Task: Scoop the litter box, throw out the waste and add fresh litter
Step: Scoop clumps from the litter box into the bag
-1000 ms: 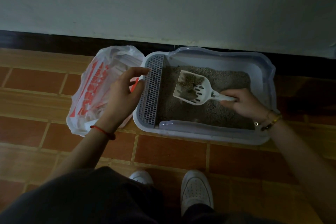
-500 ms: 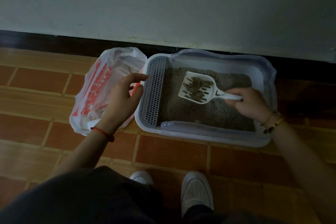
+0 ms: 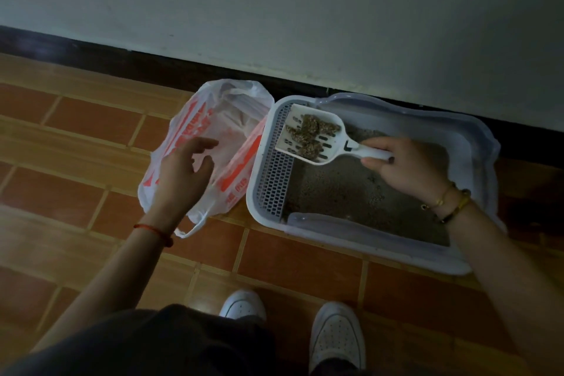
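Note:
A white litter box (image 3: 375, 249) with grey litter (image 3: 351, 192) sits on the tiled floor against the wall. My right hand (image 3: 409, 168) grips the handle of a white slotted scoop (image 3: 329, 137). The scoop carries several brown clumps of waste (image 3: 308, 133) and hovers over the box's perforated left ledge (image 3: 274, 174). A white plastic bag with red print (image 3: 235, 168) lies open just left of the box. My left hand (image 3: 183, 174) hovers over the bag's mouth, fingers loosely spread, holding nothing.
A pale wall with a dark skirting board (image 3: 152, 70) runs right behind the box and bag. Brown floor tiles (image 3: 305, 262) stretch in front. My two white shoes (image 3: 335, 336) stand close before the box, and dark clothing fills the lower left.
The loaded scoop has risen off the litter and travelled left towards the bag. My left hand has shifted left from the box's edge to above the bag's opening.

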The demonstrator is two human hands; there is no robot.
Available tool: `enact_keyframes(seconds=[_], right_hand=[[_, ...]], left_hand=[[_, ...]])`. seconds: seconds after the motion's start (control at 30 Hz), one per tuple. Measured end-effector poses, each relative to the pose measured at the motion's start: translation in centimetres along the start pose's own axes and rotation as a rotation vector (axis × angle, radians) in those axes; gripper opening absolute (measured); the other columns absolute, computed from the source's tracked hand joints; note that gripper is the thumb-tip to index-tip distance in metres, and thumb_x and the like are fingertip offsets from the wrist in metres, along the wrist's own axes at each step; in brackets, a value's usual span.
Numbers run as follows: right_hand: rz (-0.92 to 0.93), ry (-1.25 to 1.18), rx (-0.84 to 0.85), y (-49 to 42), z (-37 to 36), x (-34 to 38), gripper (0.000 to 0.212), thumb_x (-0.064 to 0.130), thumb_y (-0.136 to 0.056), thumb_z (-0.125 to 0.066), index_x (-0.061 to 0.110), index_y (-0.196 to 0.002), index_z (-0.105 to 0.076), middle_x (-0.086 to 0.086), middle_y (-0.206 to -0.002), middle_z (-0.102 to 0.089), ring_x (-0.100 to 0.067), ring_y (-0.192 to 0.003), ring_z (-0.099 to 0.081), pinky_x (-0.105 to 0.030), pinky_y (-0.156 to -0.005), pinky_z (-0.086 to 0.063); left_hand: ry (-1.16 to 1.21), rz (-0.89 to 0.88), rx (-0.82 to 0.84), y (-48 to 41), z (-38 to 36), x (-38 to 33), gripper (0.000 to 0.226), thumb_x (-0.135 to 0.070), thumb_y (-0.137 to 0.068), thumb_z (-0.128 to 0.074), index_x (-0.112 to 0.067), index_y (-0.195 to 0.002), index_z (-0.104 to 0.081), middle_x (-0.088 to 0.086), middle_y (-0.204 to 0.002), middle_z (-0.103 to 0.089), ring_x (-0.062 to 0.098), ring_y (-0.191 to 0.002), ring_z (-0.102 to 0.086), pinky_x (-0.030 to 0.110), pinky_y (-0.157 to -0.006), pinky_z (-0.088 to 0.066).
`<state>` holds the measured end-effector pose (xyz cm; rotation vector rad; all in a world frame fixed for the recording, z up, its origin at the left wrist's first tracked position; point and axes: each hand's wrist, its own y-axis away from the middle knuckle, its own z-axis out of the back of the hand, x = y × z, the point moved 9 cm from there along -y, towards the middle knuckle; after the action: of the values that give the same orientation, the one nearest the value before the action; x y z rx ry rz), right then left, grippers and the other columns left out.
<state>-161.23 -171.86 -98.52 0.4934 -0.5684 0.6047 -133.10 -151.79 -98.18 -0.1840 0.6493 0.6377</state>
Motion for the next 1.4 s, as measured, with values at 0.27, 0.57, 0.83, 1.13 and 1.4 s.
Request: enact_keyframes(seconds=[0.27,0.57,0.83,1.13,1.4], right_hand=[[0.12,0.094,0.015,-4.5,-4.1,6.6,0.029,0.024,-0.088,-0.062,0.027,-0.118,-0.065,-0.001,-0.103,-0.07,-0.019,-0.093,-0.062,-0.04,-0.088,-0.049],[0.29,0.448,-0.078,-7.3,-7.6,14.0,0.029,0.021,-0.087,-0.056,0.024,-0.115,-0.063,-0.004,-0.101,-0.066,-0.025,-0.097,-0.058,-0.04,-0.096,-0.031],[0.441,0.718,-0.17,-7.7,-10.2,17.7,0.018,0.019,-0.082,-0.062,0.016,-0.1,-0.065,-0.006,-0.096,-0.063,-0.025,-0.093,-0.055,-0.039,-0.092,-0.033],[0.518,0.911,-0.244,-6.9,-10.7,18.8,0.019,0.021,-0.086,-0.052,0.01,-0.098,-0.062,-0.012,-0.096,-0.061,-0.027,-0.091,-0.054,-0.039,-0.089,-0.04],[0.349,0.713,-0.243,-7.1,-7.6,16.4,0.033,0.024,-0.085,-0.063,0.013,-0.116,-0.062,-0.013,-0.106,-0.062,-0.029,-0.098,-0.053,-0.041,-0.091,-0.035]], left_hand=[[-0.043,0.113,-0.013,2.4,2.1,4.8,0.029,-0.008,-0.092,-0.058,-0.019,-0.118,-0.065,0.002,-0.122,-0.063,0.011,-0.099,-0.055,0.026,-0.08,-0.045],[-0.188,0.041,0.026,4.6,1.6,7.3,0.027,-0.009,-0.087,-0.063,-0.02,-0.11,-0.072,-0.001,-0.116,-0.069,0.023,-0.111,-0.057,0.039,-0.093,-0.048],[-0.165,0.057,0.056,5.3,1.0,7.4,0.025,-0.013,-0.091,-0.06,-0.019,-0.113,-0.071,-0.001,-0.121,-0.067,0.017,-0.116,-0.057,0.036,-0.1,-0.046],[-0.135,0.042,0.086,5.0,0.3,6.6,0.025,-0.013,-0.092,-0.059,-0.018,-0.115,-0.069,0.001,-0.125,-0.065,0.015,-0.117,-0.057,0.036,-0.101,-0.046],[-0.113,0.033,0.064,4.8,0.3,5.8,0.025,-0.013,-0.091,-0.06,-0.018,-0.114,-0.069,0.0,-0.122,-0.066,0.016,-0.116,-0.057,0.042,-0.101,-0.046]])
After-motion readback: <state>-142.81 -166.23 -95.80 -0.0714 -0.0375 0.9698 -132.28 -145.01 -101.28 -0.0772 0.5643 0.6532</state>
